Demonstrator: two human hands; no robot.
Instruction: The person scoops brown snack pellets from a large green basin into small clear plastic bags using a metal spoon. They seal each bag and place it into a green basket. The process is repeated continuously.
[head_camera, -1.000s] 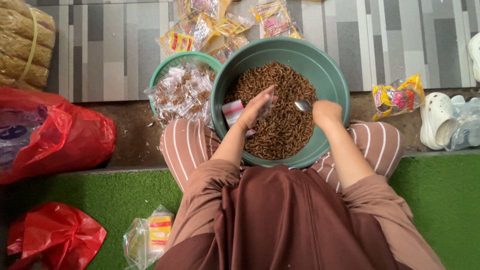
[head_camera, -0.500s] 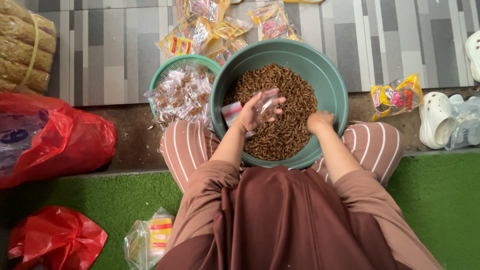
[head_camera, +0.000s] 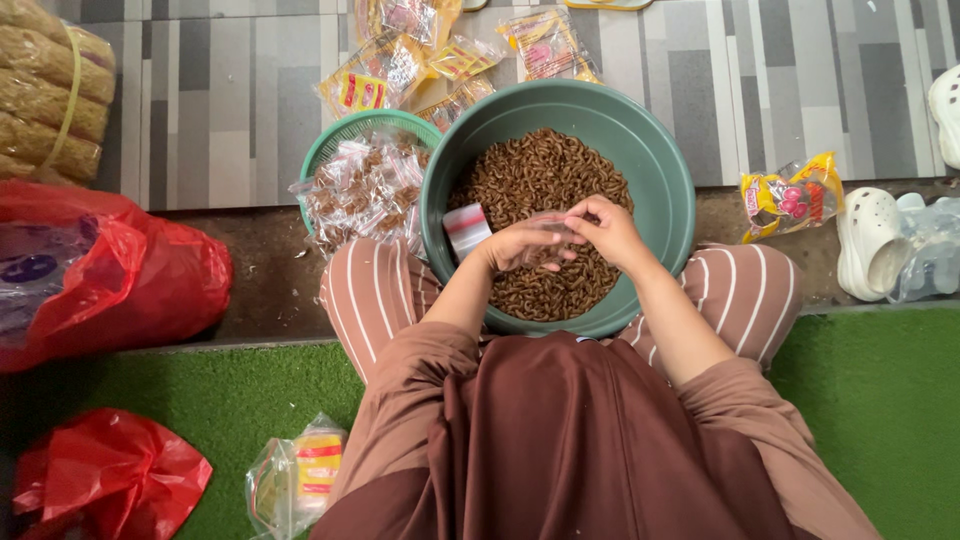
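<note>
A large green basin rests on my lap, filled with brown curled snacks. My left hand and my right hand meet over the middle of the basin, both gripping a small clear plastic bag between the fingers. A small stack of pink-and-white bags leans against the basin's inner left wall, just left of my left wrist. A smaller green basket with several filled clear packets stands to the left of the basin.
Yellow snack packets lie on the grey tiled floor beyond the basin. Red plastic bags sit at left and lower left, a noodle bundle at top left. A bag roll lies on green turf; white clogs at right.
My right hand has left the snacks with the spoon no longer visible and moved left to join my left hand on the clear bag.
</note>
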